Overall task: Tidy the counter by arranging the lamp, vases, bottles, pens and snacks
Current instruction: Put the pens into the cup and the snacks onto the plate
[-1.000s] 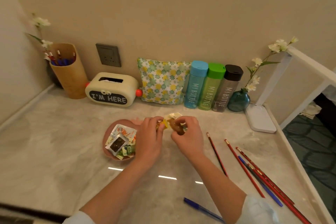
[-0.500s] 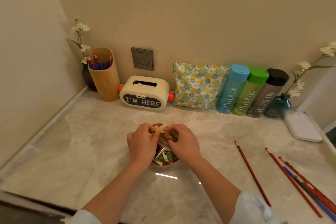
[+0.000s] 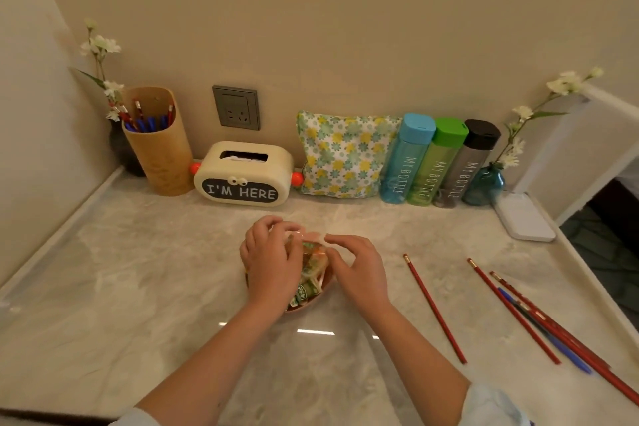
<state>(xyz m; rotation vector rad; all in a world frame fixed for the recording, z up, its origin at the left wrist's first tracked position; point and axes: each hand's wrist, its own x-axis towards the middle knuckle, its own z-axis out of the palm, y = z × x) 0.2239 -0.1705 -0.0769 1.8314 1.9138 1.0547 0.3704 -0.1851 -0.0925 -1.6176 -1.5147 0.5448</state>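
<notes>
Near, R side: red pencils (image 3: pixel 434 308) & blue pen (image 3: pixel 553 342) loose on counter (image 3: pixel 138 287). Centre: hands held wrappers beside the dish (image 3: pixel 304 308) 1 s ago and are now over it, w/ snacks (image 3: pixel 309 282) piled inside. Right hand (image 3: pixel 359 270) relaxed, fingers on pile. Left hand (image 3: pixel 273 259) curled over it, grip unclear. Snack step approx. done. Far, along wall: pen holder (image 3: pixel 157 145), bottles (image 3: pixel 408 159), vase (image 3: pixel 484 183).

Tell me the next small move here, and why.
Probably lift the right hand away from the snack packets and reach for the nearest red pencil. The packets sit piled in the pink dish under both hands, so that part looks done, while pencils lie loose to the right and the wooden holder at back left already holds others.
</notes>
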